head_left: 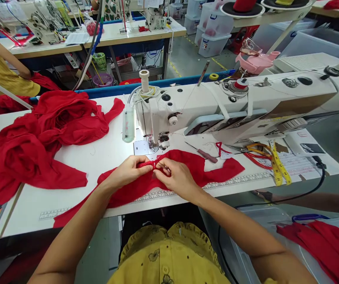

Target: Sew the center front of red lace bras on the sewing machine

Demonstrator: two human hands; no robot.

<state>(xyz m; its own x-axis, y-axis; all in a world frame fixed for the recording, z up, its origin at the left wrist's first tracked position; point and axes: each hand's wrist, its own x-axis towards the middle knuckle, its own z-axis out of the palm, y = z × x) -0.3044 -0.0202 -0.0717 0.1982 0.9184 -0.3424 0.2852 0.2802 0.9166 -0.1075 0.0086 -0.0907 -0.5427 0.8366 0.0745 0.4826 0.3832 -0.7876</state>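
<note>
The red fabric (188,159) lies across the counter (104,152), in front of the sewing machine (163,112). The left hand (128,171) has its fingers clamped on the fabric's upper edge; the right hand (177,177) pinches the same edge just beside them. A pointed tool (207,155) lies behind.

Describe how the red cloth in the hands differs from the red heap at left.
The red cloth is held by the left grip and right grip; the red heap lies in neither. The cloth spreads low; the heap is bunched and bulkier. Both are red fabric.
</note>
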